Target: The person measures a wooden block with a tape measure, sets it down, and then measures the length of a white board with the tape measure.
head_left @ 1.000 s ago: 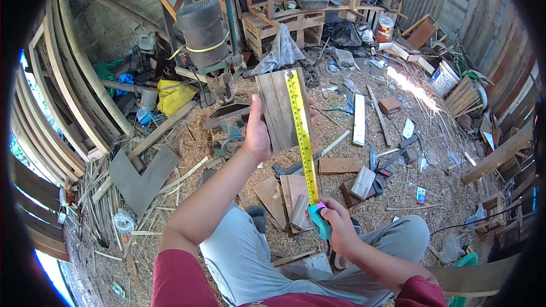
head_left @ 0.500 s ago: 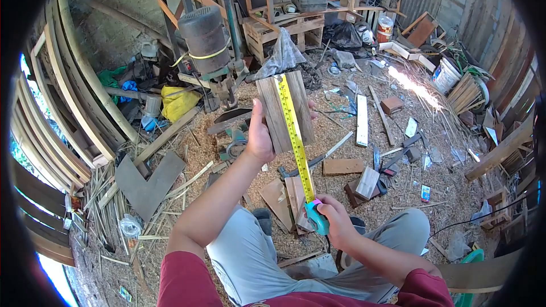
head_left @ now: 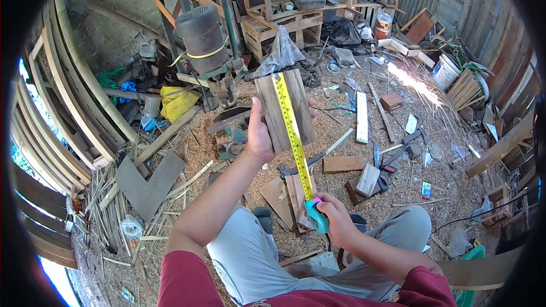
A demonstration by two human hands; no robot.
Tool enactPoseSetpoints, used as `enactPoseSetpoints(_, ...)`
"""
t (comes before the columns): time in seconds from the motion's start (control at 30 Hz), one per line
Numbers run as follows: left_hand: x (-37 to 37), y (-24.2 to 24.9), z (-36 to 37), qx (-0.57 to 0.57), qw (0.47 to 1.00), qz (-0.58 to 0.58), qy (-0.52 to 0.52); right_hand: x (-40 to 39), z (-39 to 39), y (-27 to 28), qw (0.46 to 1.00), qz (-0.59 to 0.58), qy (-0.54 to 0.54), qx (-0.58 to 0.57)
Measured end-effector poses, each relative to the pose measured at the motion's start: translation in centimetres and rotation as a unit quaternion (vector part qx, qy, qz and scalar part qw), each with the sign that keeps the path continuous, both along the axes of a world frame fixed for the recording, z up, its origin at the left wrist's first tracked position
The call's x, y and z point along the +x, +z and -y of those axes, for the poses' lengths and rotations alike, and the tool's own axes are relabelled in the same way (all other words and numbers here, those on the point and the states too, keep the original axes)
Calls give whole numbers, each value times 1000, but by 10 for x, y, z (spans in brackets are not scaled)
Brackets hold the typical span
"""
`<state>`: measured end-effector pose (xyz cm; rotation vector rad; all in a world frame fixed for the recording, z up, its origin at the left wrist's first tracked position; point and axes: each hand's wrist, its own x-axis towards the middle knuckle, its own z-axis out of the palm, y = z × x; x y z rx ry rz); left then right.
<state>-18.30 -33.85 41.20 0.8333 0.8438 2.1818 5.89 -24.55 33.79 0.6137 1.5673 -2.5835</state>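
A rectangular wooden block (head_left: 272, 116) is held up in front of me by my left hand (head_left: 260, 138). The thumb lies along its left edge, and fingertips show at its right edge. My right hand (head_left: 335, 216) is wrapped round a teal tape measure (head_left: 316, 216). Its yellow blade (head_left: 294, 139) is pulled out and runs lengthwise over the face of the block, from near the far edge down past the near edge to the case. The blade's markings are too small to read with certainty.
Sawdust and offcuts cover the ground. Ahead stands a motor-driven machine (head_left: 202, 40). On the right lie a hammer (head_left: 406, 145), a white strip of wood (head_left: 362, 117) and small blocks (head_left: 343, 164). A V-shaped dark board (head_left: 149, 185) lies left. Planks lean along both sides.
Almost nothing differs. The view has shifted very slightly; the block, the tape blade and both hands keep the same positions relative to each other.
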Motion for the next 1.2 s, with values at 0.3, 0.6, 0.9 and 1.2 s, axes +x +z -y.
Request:
enactPoseSetpoints(0.3,3,1,0,-7,1000,16,1,0,1,-6,1000,-4,-11,-9)
enactPoseSetpoints(0.6,2,-2,1,-2,1000,8,-1,0,2,-3,1000,9,-14,-23)
enactPoseSetpoints(0.9,4,-1,1,-4,1000,15,-3,-1,3,-7,999,10,-16,-27)
enactPoseSetpoints(1.2,5,-1,2,-15,999,32,-4,-2,4,-8,999,17,-22,-27)
